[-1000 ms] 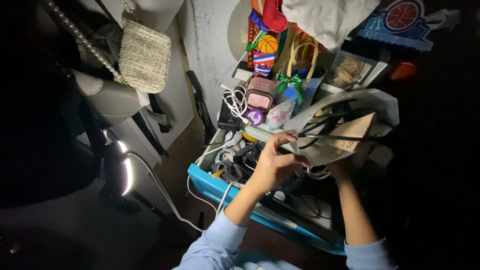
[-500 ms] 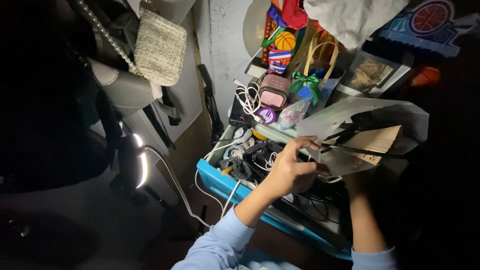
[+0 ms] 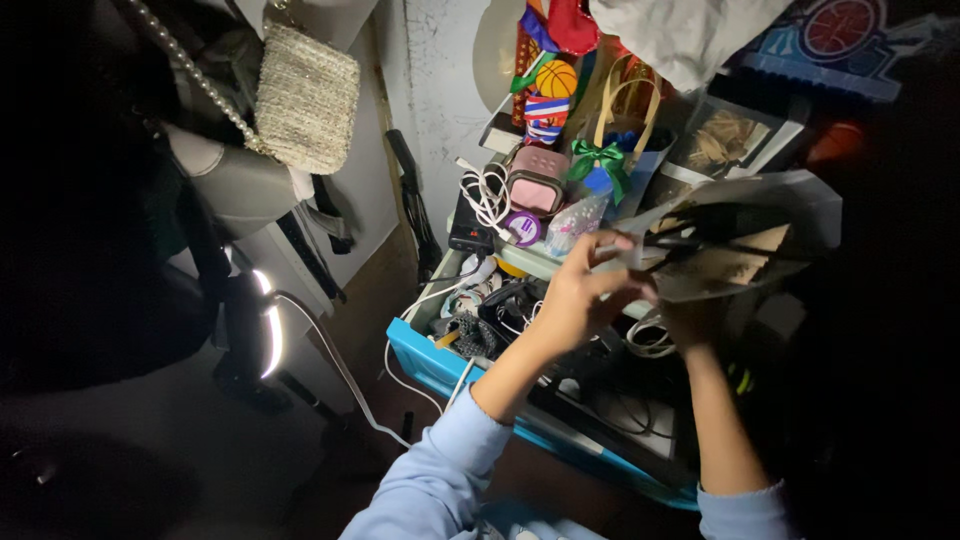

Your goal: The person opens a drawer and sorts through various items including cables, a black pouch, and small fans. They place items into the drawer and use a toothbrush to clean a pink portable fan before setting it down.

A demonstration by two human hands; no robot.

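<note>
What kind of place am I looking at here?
Probably a cluttered storage corner of a home: a woven handbag hangs by the wall, and a blue drawer is crammed with cables.

The drawer (image 3: 432, 364) was bright blue, the sleeves (image 3: 430, 490) pale blue. The far bow (image 3: 598, 158) was green, the speaker (image 3: 534, 182) pink, the left purse (image 3: 305, 98) woven beige.

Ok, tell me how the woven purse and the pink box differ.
The woven purse hangs by the wall on a beaded strap; the pink box stands on the cluttered shelf. The purse is beige and textured, the box smooth and pink. The purse looks larger. Neither hand touches either.
</note>
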